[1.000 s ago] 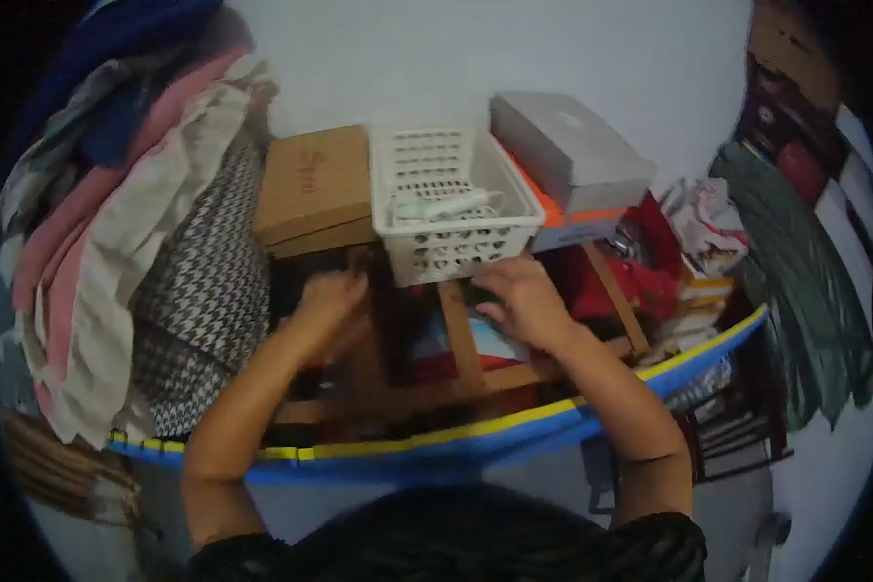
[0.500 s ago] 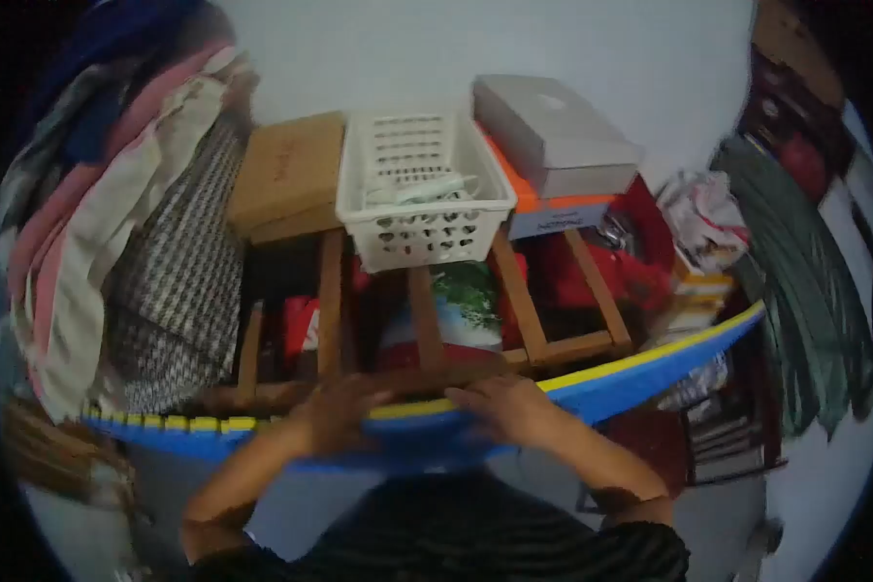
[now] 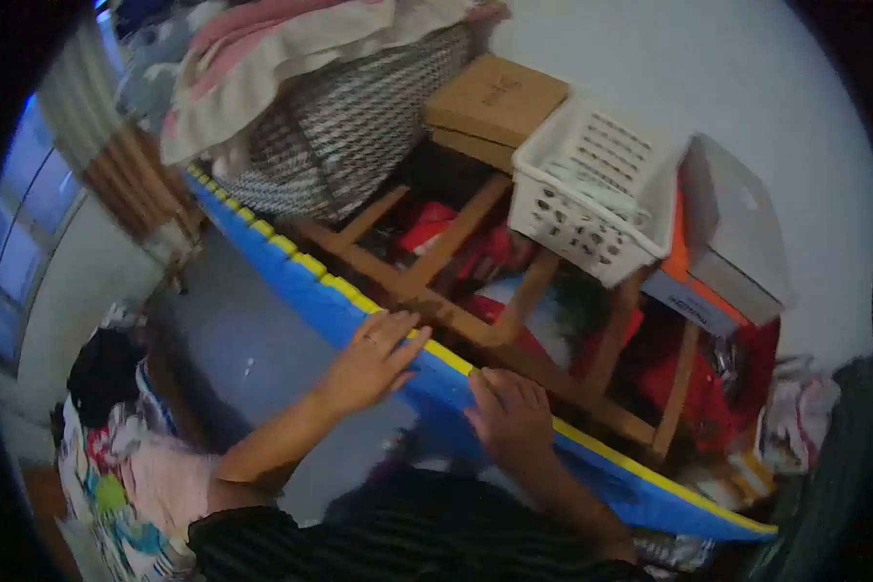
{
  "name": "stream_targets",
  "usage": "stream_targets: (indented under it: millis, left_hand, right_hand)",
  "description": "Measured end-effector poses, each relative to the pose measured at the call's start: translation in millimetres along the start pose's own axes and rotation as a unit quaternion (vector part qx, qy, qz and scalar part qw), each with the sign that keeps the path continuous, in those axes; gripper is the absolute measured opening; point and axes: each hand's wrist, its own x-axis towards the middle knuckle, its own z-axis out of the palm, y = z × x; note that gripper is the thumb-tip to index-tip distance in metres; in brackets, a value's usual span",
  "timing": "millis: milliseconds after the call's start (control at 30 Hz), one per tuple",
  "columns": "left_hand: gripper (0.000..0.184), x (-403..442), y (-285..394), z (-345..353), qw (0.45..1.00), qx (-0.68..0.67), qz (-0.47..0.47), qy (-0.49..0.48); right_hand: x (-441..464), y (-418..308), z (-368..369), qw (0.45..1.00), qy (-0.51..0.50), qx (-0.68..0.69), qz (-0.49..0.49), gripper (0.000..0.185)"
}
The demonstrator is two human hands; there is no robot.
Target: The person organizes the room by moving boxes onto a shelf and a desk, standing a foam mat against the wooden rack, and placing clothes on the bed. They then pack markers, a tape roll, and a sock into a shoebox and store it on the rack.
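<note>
My left hand (image 3: 373, 361) rests on the yellow top edge (image 3: 448, 357) of a long blue side board (image 3: 291, 283), its fingers spread. Just to the right, my right hand (image 3: 510, 409) lies over the same edge, fingers apart, holding nothing. Behind the board is a frame of brown wooden slats (image 3: 446, 315). Red items and a bag with a green print (image 3: 558, 308) lie beneath the slats. A white perforated basket (image 3: 587, 223) with pale items in it sits on the slats.
A brown cardboard box (image 3: 500, 102) stands left of the basket, a grey box (image 3: 732, 223) on an orange one (image 3: 674, 238) right of it. Houndstooth fabric (image 3: 359, 126) and blankets (image 3: 262, 68) are piled at the upper left. Clothes (image 3: 141, 475) lie at the lower left.
The view has turned towards the left, showing more floor and the clothes. My hands have moved from the slats back onto the yellow edge of the board.
</note>
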Motion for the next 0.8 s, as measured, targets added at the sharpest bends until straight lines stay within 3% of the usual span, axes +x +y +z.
stream_targets:
  millis: [100,167,300,500,600,800]
  left_hand:
    - [0.055,-32,-3,16,0.998,0.007,0.005,0.056]
    - [0.05,-49,1,15,0.996,0.0,0.001,0.092]
    - [0.051,-95,6,14,0.996,-0.001,-0.041,0.076]
    - [0.05,-223,18,-1,0.966,0.039,-0.234,0.099]
    - [0.049,-304,31,-18,0.937,0.08,-0.313,0.132]
    - [0.043,-464,59,-59,0.86,0.137,-0.467,0.155]
  right_hand:
    - [3,-21,14,0.985,0.107,0.102,-0.092,0.03]
    - [11,-33,24,0.976,0.072,0.163,-0.128,0.02]
    - [16,-64,69,0.957,0.052,0.237,-0.161,0.01]
    - [19,-152,137,0.92,-0.019,0.276,-0.278,0.006]
    - [19,-228,144,0.898,-0.106,0.349,-0.248,0.008]
    - [0,-374,202,0.837,-0.155,0.385,-0.357,0.013]
